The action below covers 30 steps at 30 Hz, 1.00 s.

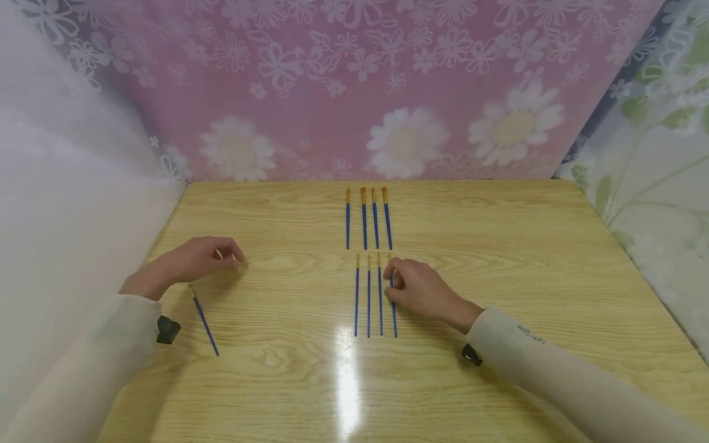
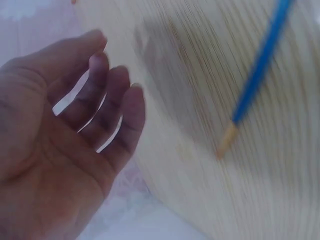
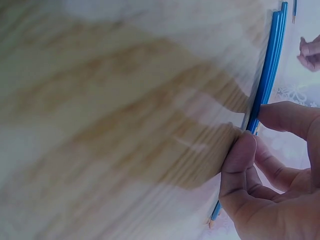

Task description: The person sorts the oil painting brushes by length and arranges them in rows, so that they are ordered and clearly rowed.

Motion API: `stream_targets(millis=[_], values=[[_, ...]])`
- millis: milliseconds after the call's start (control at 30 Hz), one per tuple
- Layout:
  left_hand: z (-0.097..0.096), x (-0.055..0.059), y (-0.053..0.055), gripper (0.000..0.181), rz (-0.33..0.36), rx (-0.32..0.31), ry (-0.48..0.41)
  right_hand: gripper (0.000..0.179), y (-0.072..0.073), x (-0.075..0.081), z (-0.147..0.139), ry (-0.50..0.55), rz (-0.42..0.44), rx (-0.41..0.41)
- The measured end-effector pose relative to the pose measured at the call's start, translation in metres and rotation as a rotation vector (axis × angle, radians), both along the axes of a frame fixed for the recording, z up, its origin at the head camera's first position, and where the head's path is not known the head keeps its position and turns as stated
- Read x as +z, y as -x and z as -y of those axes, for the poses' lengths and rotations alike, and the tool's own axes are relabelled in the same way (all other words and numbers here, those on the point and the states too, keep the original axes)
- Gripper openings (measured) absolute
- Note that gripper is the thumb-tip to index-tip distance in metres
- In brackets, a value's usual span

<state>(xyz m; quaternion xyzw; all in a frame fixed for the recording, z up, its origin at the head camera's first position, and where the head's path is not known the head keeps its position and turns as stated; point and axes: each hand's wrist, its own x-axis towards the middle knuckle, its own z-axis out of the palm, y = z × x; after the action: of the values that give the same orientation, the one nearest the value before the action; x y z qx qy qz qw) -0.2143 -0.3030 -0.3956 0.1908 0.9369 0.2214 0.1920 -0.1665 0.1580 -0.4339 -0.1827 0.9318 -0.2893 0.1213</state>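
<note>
My right hand (image 1: 420,288) has its thumb and curled fingers at the rightmost thin paintbrush (image 1: 395,320) of the nearer row, pinching it at the upper handle. Beside it lie more thin blue-handled paintbrushes (image 1: 368,301), bristles pointing away from me. In the right wrist view their blue handles (image 3: 270,65) overlap just beyond my fingertips. My left hand (image 1: 202,258) hovers over the left of the table, fingers loosely bent and holding nothing. Below it a lone paintbrush (image 1: 206,326) lies slanted, its blue handle (image 2: 260,65) also showing in the left wrist view.
Behind the nearer row is a second row of wider paintbrushes (image 1: 364,221) with orange bristles. The wood-grain table (image 1: 498,227) ends at a pink flowered cloth (image 1: 332,111) at the back. A white wall (image 1: 72,184) stands on the left and a leaf-patterned cloth (image 1: 659,203) on the right.
</note>
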Motion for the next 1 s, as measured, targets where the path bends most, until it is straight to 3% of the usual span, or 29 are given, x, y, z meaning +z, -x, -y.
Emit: stream_targets(millis=[267,533,667,733,800,1000], values=[[0.032,0.006,-0.013,0.017,0.234,0.011,-0.001,0.021,0.001,0.0,0.0,0.001,0.002,0.01],[0.045,0.01,-0.029,0.016,0.513,0.055,-0.069,0.022,0.002,-0.001,0.0,-0.002,0.006,0.012],[0.046,0.006,-0.035,0.017,0.613,0.044,-0.104,0.022,0.002,-0.001,0.0,0.0,0.002,0.017],[0.046,0.004,-0.036,0.016,0.636,0.041,-0.122,0.022,0.002,-0.001,0.0,0.0,0.006,0.017],[0.045,0.002,-0.037,0.013,0.617,0.028,-0.126,0.022,0.003,-0.001,0.0,0.0,0.006,0.017],[0.037,-0.002,-0.036,0.008,0.453,0.022,-0.062,0.021,0.003,-0.002,0.0,-0.002,-0.018,0.027]])
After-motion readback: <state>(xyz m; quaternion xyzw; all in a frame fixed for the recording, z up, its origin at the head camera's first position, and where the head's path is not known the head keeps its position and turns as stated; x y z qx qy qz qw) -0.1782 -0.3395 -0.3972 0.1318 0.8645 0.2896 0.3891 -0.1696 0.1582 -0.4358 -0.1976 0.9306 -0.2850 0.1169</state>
